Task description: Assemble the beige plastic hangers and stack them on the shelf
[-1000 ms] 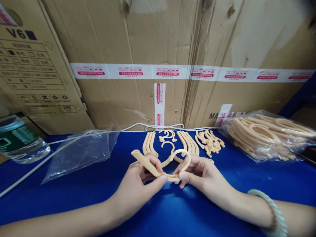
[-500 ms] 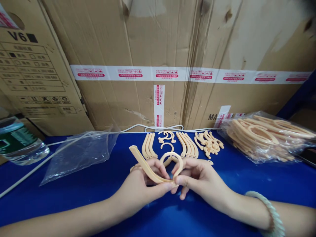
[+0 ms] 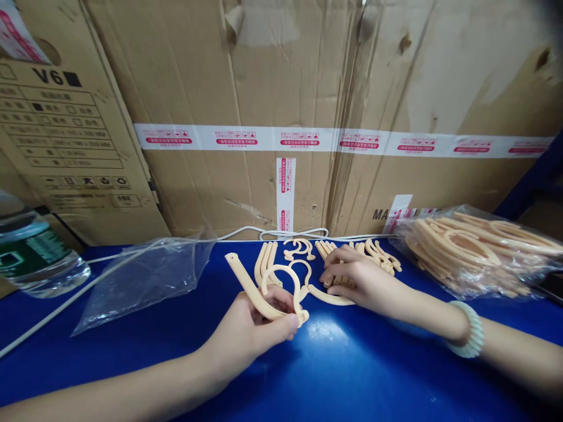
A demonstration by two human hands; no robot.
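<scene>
My left hand [image 3: 257,328] is closed on a peach plastic hanger part [image 3: 246,284], a curved arm with a round hook joined to it. My right hand [image 3: 358,281] has let go and rests with fingers down on a row of curved arms [image 3: 334,258] laid on the blue table [image 3: 343,369]. Another curved arm [image 3: 328,296] lies just in front of that hand. More curved arms [image 3: 265,261], loose hooks [image 3: 299,249] and a pile of small pieces [image 3: 382,255] lie behind.
A clear bag full of hanger parts [image 3: 479,249] sits at the right. An empty plastic bag [image 3: 141,275] and a water bottle [image 3: 37,255] lie at the left. Cardboard boxes [image 3: 285,117] wall the back, with a white cable [image 3: 264,232] along them.
My right hand left the hanger part and moved back and right onto the row of curved arms. My left hand kept the joined arm and hook, shifting slightly left.
</scene>
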